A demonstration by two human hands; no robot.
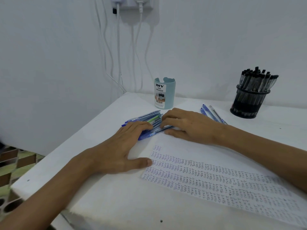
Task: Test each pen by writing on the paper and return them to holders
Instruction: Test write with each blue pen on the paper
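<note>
A pile of several blue pens (pixel 147 119), one green among them, lies on the white table behind the paper. My left hand (pixel 119 146) rests flat over the pile's near end, fingers straight. From the right, my right hand (pixel 187 125) touches the pile with straight fingers, and a dark blue pen runs under its fingertips. The paper (pixel 224 180) is covered with rows of the word TEST. A pale teal holder (pixel 164 93) labelled DIY stands empty-looking behind the pile. At the back right, a black mesh holder (pixel 249 103) is full of black pens.
Three more pens (pixel 211 113), two blue and one clear, lie on the table between my right hand and the mesh holder. White cables (pixel 118 47) hang down the wall from a socket. The table's left edge (pixel 66 146) drops off to a patterned floor.
</note>
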